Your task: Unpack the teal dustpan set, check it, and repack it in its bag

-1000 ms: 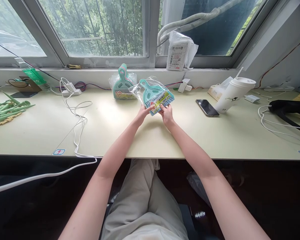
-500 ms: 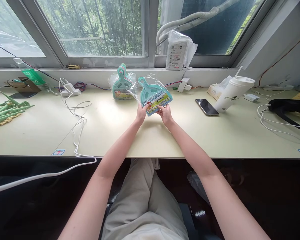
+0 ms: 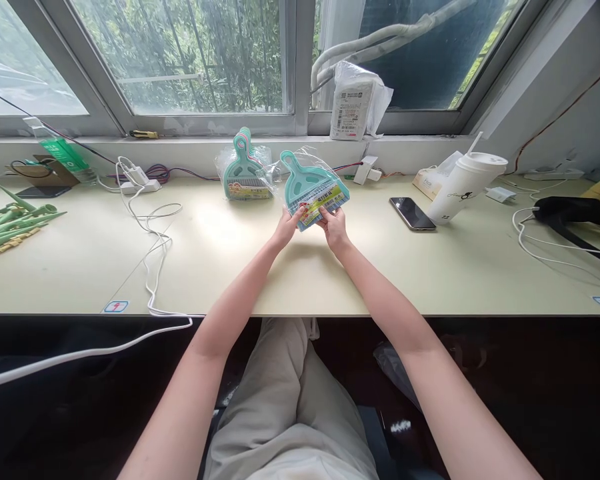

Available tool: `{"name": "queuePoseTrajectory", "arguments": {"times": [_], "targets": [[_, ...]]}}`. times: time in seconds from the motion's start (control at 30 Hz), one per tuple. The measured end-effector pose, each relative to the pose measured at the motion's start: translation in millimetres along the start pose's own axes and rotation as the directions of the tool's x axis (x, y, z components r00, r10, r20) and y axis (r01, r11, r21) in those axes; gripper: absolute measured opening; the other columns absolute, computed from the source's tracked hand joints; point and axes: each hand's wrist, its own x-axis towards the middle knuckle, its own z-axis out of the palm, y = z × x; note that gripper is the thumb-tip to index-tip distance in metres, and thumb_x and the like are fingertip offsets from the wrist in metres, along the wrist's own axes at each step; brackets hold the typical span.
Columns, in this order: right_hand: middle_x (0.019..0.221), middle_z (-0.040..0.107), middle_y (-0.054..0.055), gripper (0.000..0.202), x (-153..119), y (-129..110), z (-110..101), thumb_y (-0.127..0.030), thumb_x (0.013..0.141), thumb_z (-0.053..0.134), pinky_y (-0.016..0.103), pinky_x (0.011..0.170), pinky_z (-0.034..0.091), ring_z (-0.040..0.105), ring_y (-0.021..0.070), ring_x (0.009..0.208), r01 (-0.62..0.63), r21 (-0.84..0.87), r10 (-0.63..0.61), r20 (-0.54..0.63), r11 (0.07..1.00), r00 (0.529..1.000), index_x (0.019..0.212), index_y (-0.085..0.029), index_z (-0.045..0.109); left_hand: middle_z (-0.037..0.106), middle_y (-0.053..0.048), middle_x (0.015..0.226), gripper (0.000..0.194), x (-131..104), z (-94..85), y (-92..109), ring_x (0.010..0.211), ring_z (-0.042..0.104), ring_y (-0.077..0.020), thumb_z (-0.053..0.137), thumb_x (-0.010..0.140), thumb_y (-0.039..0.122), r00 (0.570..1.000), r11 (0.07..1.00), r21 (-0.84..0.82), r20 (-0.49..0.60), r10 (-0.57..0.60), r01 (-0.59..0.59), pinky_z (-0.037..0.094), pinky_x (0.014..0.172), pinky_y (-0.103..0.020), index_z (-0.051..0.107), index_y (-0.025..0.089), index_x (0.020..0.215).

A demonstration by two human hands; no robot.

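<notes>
Between both hands, raised over the table, is a teal mini dustpan set (image 3: 309, 181) in clear plastic wrap with a yellow and blue printed label. My left hand (image 3: 286, 228) is closed on its lower left corner, thumb on the front. Along the bottom edge, toward the right, my right hand (image 3: 334, 228) grips it with the thumb over the label. The dustpan tilts, its handle pointing up and left. Behind it to the left, a stack of similar wrapped dustpans (image 3: 245, 170) stands against the wall below the window. Fingers behind the held pack are mostly hidden.
On the right of the table (image 3: 220, 280) are a phone (image 3: 412, 214), a white cup with a straw (image 3: 467, 187) and a tissue box (image 3: 433, 180). White cables (image 3: 155, 267) run down the left side, near a green-labelled bottle (image 3: 65, 155) and green plant-like pieces (image 3: 15, 217).
The held dustpan has shifted slightly right, both hands moving with it. Its tilt has changed a little, and the right thumb sits a bit higher on the label.
</notes>
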Motion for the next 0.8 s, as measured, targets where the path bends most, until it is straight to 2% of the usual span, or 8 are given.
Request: {"name": "queuePoseTrajectory", "arguments": {"times": [0.1, 0.2, 0.3, 0.43, 0.67, 0.8], "targets": [[0.114, 0.067, 0.006, 0.036, 1.1, -2.7, -1.7, -0.035, 0.078, 0.07, 0.04, 0.089, 0.06, 0.068, 0.0206, 0.106, 0.02, -0.019, -0.02, -0.036, 1.0, 0.999, 0.105, -0.025, 0.047, 0.061, -0.014, 0.13, 0.066, -1.4, -0.2, -1.4, 0.106, 0.066, -0.0251, 0.061, 0.086, 0.05, 0.994, 0.997, 0.058, 0.087, -0.063, 0.058, 0.052, 0.086, -0.039, 0.038, 0.02, 0.14], [0.118, 0.066, 0.006, 0.035, -0.3, -5.4, 0.5, -0.036, 0.08, 0.068, 0.038, 0.088, 0.061, 0.067, 0.0204, 0.109, 0.032, -0.053, -0.035, -0.046, 0.998, 0.998, 0.107, -0.025, 0.048, 0.057, -0.012, 0.137, 0.063, -2.6, -0.1, -0.7, 0.116, 0.062, -0.0261, 0.057, 0.088, 0.052, 0.994, 0.999, 0.011, 0.1, -0.052, 0.051, 0.051, 0.09, -0.04, 0.038, 0.023, 0.141], [0.121, 0.065, 0.006, 0.031, -4.0, -7.0, 5.4, -0.032, 0.082, 0.066, 0.037, 0.089, 0.06, 0.067, 0.0197, 0.11, 0.017, -0.044, -0.019, -0.045, 0.999, 0.999, 0.107, -0.025, 0.048, 0.057, -0.009, 0.137, 0.064, -3.2, 0.9, 1.6, 0.125, 0.056, -0.027, 0.064, 0.083, 0.049, 0.998, 0.998, -0.052, 0.06, 0.035, -0.031, 0.047, 0.099, -0.041, 0.043, 0.023, 0.138], [0.119, 0.066, 0.006, 0.031, -7.8, -5.8, 9.4, -0.03, 0.083, 0.066, 0.038, 0.09, 0.06, 0.067, 0.0198, 0.11, -0.002, -0.022, 0.001, -0.039, 1.0, 0.999, 0.108, -0.025, 0.048, 0.059, -0.012, 0.134, 0.072, -2.0, 2.7, -0.5, 0.126, 0.054, -0.0267, 0.074, 0.074, 0.032, 0.99, 0.986, -0.09, -0.014, 0.142, -0.143, 0.042, 0.108, -0.041, 0.043, 0.018, 0.137], [0.108, 0.069, 0.003, 0.035, -5.6, 2.2, 8.2, -0.03, 0.079, 0.071, 0.041, 0.091, 0.06, 0.069, 0.019, 0.103, -0.005, 0.055, 0.007, -0.043, 0.998, 0.999, 0.106, -0.025, 0.048, 0.059, -0.007, 0.133, 0.048, 0.8, 7.1, -10.6, 0.127, 0.055, -0.023, 0.057, 0.091, 0.037, 0.975, 0.986, -0.145, -0.217, 0.053, -0.085, 0.04, 0.11, -0.038, 0.044, 0.023, 0.135], [0.107, 0.069, 0.003, 0.033, -3.8, 5.6, 7.5, -0.028, 0.078, 0.073, 0.042, 0.092, 0.059, 0.069, 0.019, 0.102, 0.008, 0.08, -0.004, -0.047, 0.997, 0.999, 0.101, -0.024, 0.049, 0.059, -0.006, 0.133, 0.043, -0.5, 8.3, -9.8, 0.124, 0.056, -0.0211, 0.054, 0.093, 0.036, 0.976, 0.985, -0.151, -0.21, 0.053, -0.086, 0.043, 0.108, -0.035, 0.044, 0.024, 0.134]]}}
